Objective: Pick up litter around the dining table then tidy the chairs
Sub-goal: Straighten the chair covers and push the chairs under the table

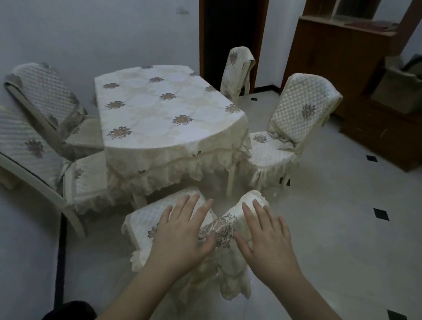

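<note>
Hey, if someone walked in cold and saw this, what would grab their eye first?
Two open hands, left hand and right hand, spread over the nearest chair in the foreground. Behind it stands the dining table under a flowered, frilled cloth, ringed by quilted chairs, two on its left leaning back.

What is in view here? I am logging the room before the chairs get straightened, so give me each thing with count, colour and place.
dining table: one, cream floral cloth, centre of the room.
chairs: five, cream quilted covers; two at the table's left, two at its right, one nearest the camera under the hands.
wooden cabinet: one, brown, far right wall.
cardboard box: one, tan, on a low brown unit at right.
floor: pale tiles with small black diamonds.
left hand: open, fingers straight, on the nearest chair's cover.
right hand: open, fingers straight, on the same cover.
</note>
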Available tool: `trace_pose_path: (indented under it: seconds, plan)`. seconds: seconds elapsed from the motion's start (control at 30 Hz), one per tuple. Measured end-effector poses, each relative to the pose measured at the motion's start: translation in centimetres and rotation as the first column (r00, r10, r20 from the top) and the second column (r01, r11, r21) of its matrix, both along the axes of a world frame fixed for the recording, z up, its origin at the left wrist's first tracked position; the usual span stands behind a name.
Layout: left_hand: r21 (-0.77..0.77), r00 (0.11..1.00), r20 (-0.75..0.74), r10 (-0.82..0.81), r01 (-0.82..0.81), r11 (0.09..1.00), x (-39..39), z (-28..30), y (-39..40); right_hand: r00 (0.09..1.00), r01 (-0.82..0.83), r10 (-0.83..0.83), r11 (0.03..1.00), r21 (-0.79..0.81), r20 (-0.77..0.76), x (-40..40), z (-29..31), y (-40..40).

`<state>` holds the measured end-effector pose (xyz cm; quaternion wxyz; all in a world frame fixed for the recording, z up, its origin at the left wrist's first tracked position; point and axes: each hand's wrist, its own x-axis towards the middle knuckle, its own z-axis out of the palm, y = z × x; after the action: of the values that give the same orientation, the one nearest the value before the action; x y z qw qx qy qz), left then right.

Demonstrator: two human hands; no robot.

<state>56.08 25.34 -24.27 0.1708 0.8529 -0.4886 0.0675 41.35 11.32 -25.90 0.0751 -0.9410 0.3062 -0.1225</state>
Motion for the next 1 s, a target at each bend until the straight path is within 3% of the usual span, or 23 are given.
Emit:
trace_pose_path:
  seconds: [0.43, 0.57, 0.8, 1.0]
  plan:
    - [0.035, 1.0, -0.023, 0.017, -0.017, 0.999, 2.7, -5.5, -5.8, 0.996, -0.038, 0.034, 0.998, -0.046, -0.08, 3.4, -3.9, -6.8]
    - [0.079, 0.998, -0.015, 0.064, -0.063, 0.995, 2.1, -7.6, -6.6, 0.988, -0.135, 0.134, 0.991, -0.015, -0.078, 4.9, -5.5, -8.4]
    - [0.178, 0.948, -0.067, 0.312, -0.296, 0.938, -1.1, -10.4, -8.1, 0.903, -0.409, 0.415, 0.91, 0.071, -0.111, 6.3, -9.5, -12.9]
    - [0.13, 0.907, 0.051, 0.419, -0.422, 0.897, -2.2, -11.9, -9.0, 0.838, -0.533, 0.538, 0.843, 0.072, -0.097, 8.0, -11.6, -15.2]
